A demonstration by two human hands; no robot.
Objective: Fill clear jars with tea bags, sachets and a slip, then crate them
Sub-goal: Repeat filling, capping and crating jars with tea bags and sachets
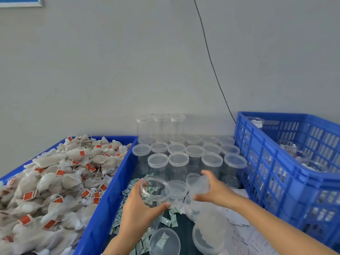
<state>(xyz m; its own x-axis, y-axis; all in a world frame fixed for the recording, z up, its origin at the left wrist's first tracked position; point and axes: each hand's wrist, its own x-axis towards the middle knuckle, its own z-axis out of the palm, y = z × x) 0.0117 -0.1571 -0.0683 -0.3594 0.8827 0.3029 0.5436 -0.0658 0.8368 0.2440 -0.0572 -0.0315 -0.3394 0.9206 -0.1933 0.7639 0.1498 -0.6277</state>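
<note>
Jar is sitting tilted in the left hand, fingers wrapping its clear wall above the sachets. Right hand is pinching a lid beside it. Judged light, thin-walled, smooth and likely slippery; holding it around the mid-body, without squeezing, looks safest. Tea bags are lying heaped in the left tray.
</note>
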